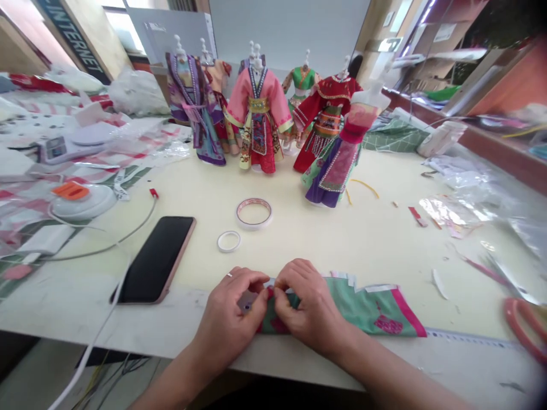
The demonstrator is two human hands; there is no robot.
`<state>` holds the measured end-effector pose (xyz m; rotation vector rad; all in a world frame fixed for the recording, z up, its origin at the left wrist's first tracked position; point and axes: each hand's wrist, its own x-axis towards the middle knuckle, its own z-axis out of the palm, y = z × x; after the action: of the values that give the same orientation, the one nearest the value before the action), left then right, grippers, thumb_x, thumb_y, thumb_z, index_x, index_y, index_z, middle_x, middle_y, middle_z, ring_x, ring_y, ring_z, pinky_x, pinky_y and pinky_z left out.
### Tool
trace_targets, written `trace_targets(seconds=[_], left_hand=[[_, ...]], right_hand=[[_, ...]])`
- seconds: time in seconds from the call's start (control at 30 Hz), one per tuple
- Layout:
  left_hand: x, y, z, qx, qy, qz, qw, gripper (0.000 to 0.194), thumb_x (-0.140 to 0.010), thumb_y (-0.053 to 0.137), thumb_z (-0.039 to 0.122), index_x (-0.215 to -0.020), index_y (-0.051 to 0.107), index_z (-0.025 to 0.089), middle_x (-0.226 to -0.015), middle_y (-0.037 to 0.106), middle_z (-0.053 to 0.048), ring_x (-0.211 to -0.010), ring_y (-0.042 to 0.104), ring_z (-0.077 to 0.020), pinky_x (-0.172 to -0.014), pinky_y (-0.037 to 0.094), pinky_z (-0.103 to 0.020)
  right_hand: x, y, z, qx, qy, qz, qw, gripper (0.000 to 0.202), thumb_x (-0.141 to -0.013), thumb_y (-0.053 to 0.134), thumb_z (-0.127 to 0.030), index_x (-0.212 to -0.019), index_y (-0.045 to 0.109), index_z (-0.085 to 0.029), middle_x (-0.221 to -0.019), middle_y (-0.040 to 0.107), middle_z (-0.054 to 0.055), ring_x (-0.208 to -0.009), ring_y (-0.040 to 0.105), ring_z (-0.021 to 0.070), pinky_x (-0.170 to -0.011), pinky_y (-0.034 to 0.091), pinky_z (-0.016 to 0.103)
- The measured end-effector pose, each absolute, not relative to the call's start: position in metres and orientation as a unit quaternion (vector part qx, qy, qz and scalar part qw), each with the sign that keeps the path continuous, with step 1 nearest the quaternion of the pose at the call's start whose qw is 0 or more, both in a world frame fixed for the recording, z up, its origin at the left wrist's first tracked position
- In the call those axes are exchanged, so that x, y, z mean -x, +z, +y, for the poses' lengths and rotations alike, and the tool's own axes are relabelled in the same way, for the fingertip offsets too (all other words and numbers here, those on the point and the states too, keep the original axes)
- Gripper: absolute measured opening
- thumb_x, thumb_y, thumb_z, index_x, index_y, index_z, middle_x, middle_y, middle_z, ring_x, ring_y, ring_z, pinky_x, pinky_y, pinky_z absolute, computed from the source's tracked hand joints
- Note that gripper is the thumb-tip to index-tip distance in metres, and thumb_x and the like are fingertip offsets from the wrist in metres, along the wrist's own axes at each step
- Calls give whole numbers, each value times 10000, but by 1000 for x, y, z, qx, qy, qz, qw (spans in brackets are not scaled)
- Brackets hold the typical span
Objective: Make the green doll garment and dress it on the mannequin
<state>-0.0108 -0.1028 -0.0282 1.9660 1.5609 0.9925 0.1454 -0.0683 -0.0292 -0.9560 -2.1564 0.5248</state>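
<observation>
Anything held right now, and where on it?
Yes: the green fabric strip with magenta trim, pinched at its left end near the upper edge, between the fingers of the left hand and right hand.

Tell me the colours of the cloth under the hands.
The cloth is green with pink edging and pink motifs, clearest in the head view.

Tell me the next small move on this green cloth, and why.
The left hand and right hand meet near the cloth's left end, and white strips jut unevenly past its top edge, so perhaps slide the right hand along, pressing them down.
</observation>
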Motion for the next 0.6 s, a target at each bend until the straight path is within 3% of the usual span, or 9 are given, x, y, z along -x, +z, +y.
trace_targets(seconds=[0.3, 0.6], left_hand=[[9, -24, -101, -703, 364, 557, 252, 109, -795, 501, 139, -702, 535, 183, -683, 571, 3, -682, 525, -141, -655, 418, -276], [8, -25, -102, -700, 368, 558, 253, 119, -783, 504, 131, -679, 533, 181, -658, 565, 3, -658, 517, -137, -631, 408, -269]], right_hand=[[-145, -31, -69, 348, 215, -842, 351, 140, -747, 454, -77, -671, 436, -193, -656, 511, 13, -671, 449, 157, -674, 365, 329], [-143, -34, -68, 347, 241, -830, 364, 144, -698, 458, -63, -662, 431, -200, -651, 507, 5, -664, 452, 155, -662, 370, 321]])
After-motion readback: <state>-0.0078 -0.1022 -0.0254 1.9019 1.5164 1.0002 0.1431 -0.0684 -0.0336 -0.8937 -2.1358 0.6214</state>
